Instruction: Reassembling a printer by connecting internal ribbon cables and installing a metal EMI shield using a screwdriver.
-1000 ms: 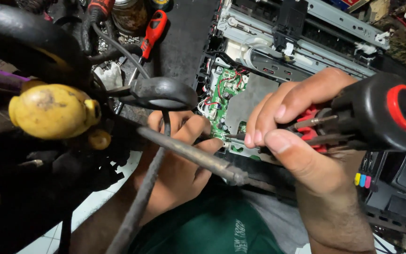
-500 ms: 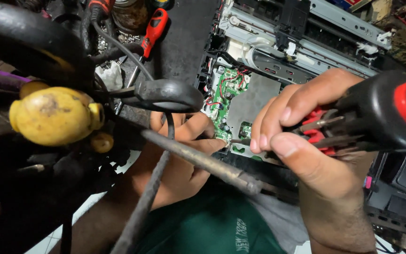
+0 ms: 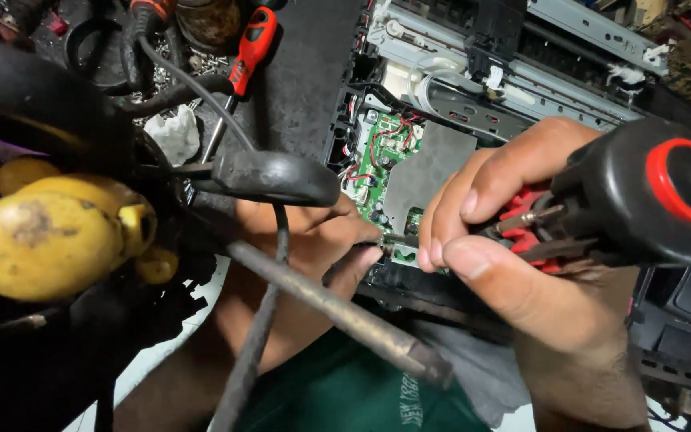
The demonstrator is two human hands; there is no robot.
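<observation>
Green circuit board (image 3: pixel 377 180) | between hands | right hand (image 3: pixel 537 264) grips screwdriver (image 3: pixel 641 204)

In my right hand (image 3: pixel 521 264) I am gripping a screwdriver (image 3: pixel 641 204) with a matt black rubbery handle, a glossy red plastic ring and bare metal bits. My left hand (image 3: pixel 313 240) is resting against a green circuit board (image 3: pixel 381 156) beside a dull grey sheet-metal shield (image 3: pixel 429 172). A tarnished, rough metal rod (image 3: pixel 337 308) is crossing below. The printer frame (image 3: pixel 521 72) is showing brushed metal and matt plastic. My green cloth shirt (image 3: pixel 345 392) is looking soft.
</observation>
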